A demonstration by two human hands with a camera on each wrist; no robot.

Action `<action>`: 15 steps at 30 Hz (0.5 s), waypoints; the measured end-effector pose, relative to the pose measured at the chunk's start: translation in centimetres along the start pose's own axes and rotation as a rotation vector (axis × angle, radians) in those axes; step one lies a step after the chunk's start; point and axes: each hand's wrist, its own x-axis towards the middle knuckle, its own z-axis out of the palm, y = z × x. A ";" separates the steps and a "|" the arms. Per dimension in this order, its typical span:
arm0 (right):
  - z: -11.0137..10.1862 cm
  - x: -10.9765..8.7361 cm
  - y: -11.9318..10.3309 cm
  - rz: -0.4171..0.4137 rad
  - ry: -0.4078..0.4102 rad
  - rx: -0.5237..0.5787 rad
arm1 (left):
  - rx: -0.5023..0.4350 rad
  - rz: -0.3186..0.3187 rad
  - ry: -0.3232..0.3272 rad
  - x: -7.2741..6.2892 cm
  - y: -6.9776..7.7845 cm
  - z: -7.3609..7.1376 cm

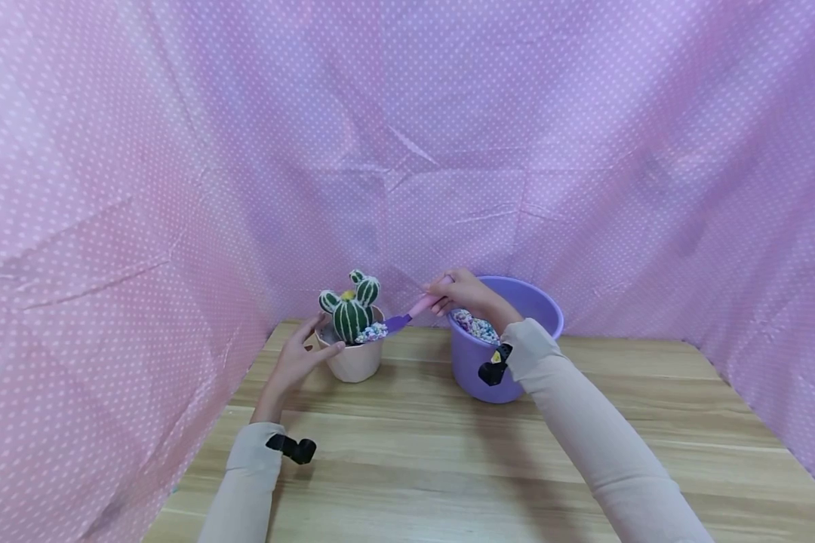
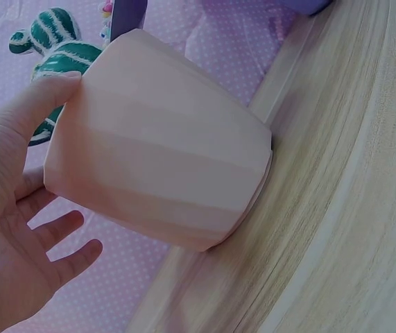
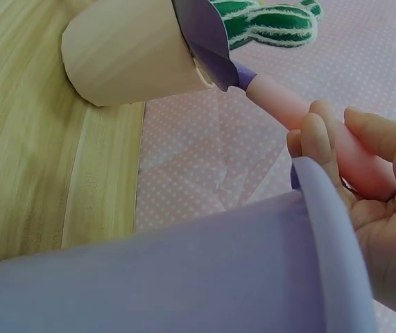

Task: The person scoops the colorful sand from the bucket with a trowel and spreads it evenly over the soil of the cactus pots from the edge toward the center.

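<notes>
A pale pink pot [image 1: 355, 360] [image 2: 163, 159] [image 3: 132, 55] with a green toy cactus [image 1: 350, 308] [image 2: 53, 48] [image 3: 270, 21] stands on the wooden table [image 1: 448, 452]. My left hand [image 1: 299, 354] [image 2: 17, 208] touches the pot's left side with its thumb, fingers straight. My right hand [image 1: 463, 294] [image 3: 364, 173] grips the pink handle of a purple scoop [image 1: 401, 320] [image 3: 211, 48]. The scoop's blade, heaped with coloured pebbles [image 1: 373, 332], is over the pot's rim. A purple bucket [image 1: 499, 339] [image 3: 204, 277] holding more pebbles stands under my right wrist.
Pink dotted cloth [image 1: 143, 188] walls in the table on the left, back and right. Bare wood lies in front of the pot and bucket.
</notes>
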 end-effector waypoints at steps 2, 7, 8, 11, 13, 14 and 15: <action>-0.1 -0.1 0.0 0.000 0.002 -0.001 | 0.001 0.006 -0.001 0.1 -0.1 0.0; -0.2 -0.5 -0.4 0.007 0.004 -0.022 | -0.001 0.009 -0.006 0.1 -0.2 0.1; -0.2 -0.6 -0.4 0.009 0.003 -0.025 | -0.003 0.008 -0.007 0.0 -0.1 0.1; -0.2 -0.6 -0.5 0.007 0.000 -0.031 | -0.003 0.005 -0.010 0.0 -0.1 0.0; -0.2 -0.6 -0.5 0.006 -0.004 -0.031 | 0.000 0.003 -0.011 0.1 -0.1 0.0; -0.2 -0.5 -0.5 0.005 -0.006 -0.032 | 0.002 0.004 -0.013 0.1 -0.1 0.0; -0.3 -0.5 -0.6 0.004 -0.008 -0.033 | 0.003 0.004 -0.015 0.1 -0.1 0.0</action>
